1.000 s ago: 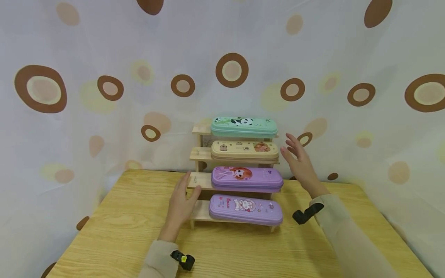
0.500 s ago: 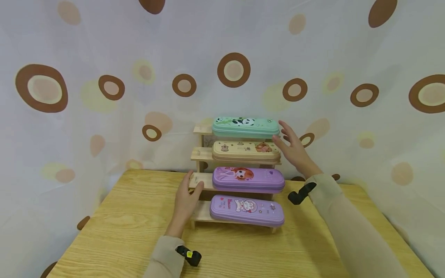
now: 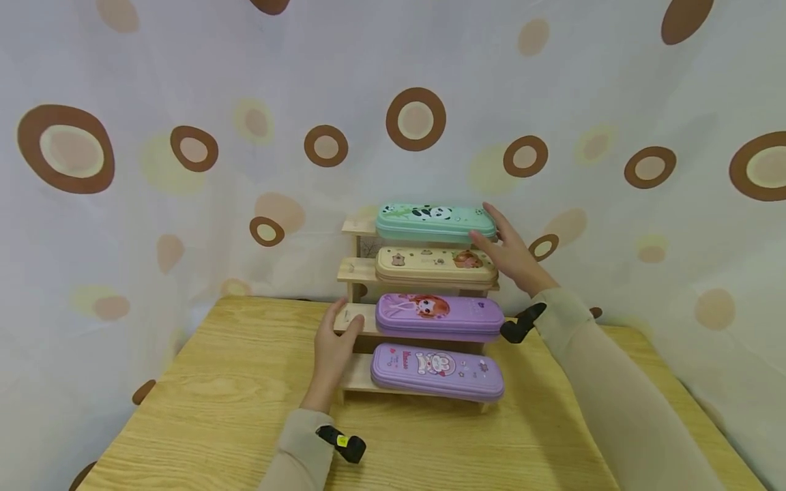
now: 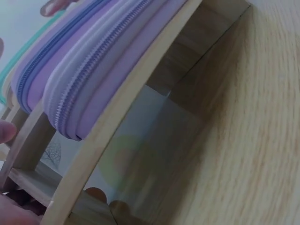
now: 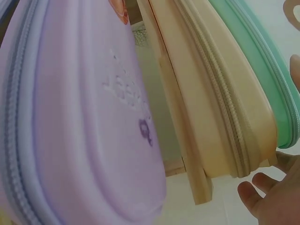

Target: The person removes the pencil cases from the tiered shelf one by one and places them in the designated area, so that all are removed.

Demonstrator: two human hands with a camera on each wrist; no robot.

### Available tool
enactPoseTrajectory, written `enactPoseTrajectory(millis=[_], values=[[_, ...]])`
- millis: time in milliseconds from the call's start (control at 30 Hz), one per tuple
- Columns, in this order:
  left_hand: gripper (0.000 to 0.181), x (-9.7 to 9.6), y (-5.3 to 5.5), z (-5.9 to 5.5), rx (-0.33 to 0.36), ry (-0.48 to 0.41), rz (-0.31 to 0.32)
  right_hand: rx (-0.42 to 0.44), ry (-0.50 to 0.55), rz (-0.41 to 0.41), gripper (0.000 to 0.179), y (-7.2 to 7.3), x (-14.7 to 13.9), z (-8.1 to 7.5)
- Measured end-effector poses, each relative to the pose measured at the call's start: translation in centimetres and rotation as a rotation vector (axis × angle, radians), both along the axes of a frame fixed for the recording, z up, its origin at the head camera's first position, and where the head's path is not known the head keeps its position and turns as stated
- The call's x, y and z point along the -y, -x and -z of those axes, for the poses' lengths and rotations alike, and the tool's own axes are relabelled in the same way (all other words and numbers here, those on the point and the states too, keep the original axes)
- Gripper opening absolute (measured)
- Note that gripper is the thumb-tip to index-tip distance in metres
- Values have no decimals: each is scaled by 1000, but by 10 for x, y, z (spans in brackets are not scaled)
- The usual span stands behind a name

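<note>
A light wooden stepped rack (image 3: 356,269) carries one zipped pencil case on each step. From top to bottom they are a mint-green panda case (image 3: 405,228), a cream case (image 3: 424,269), a purple case (image 3: 460,317) with a girl's picture, and a lilac rabbit case (image 3: 393,365). My right hand (image 3: 518,258) holds the right end of the green case, thumb in front and index finger behind. At the rack's left side, my left hand (image 3: 331,351) grips the end of the second-lowest step; in the left wrist view its thumb (image 4: 5,132) lies by the board.
The rack stands on a wood-grain table (image 3: 245,382) near its back edge. Behind it hangs a white cloth (image 3: 356,61) with brown and cream circles. Black wrist cameras sit on both sleeves, the right one close to the purple case's right end.
My right hand has moved left and up from beside the rack onto the green case's right end. My left hand has shifted slightly right along the step. The cases stay on their steps.
</note>
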State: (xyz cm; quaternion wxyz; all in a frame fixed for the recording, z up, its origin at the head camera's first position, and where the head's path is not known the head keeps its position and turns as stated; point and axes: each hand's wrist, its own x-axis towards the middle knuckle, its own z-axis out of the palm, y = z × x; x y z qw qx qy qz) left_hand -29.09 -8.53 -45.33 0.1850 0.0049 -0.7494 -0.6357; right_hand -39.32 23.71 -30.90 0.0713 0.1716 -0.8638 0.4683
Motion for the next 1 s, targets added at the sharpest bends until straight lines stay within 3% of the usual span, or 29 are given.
enactPoseTrajectory(millis=[433,833,1000], values=[[56,-5,-3,10,-29,45,-63,1,-26,-7,81,2,-1,1],[55,-13,-5,10,-27,45,-60,-98,-28,108,81,-2,-14,6],[55,-12,-4,11,-17,48,-57,-105,-8,132,82,-12,-17,7]])
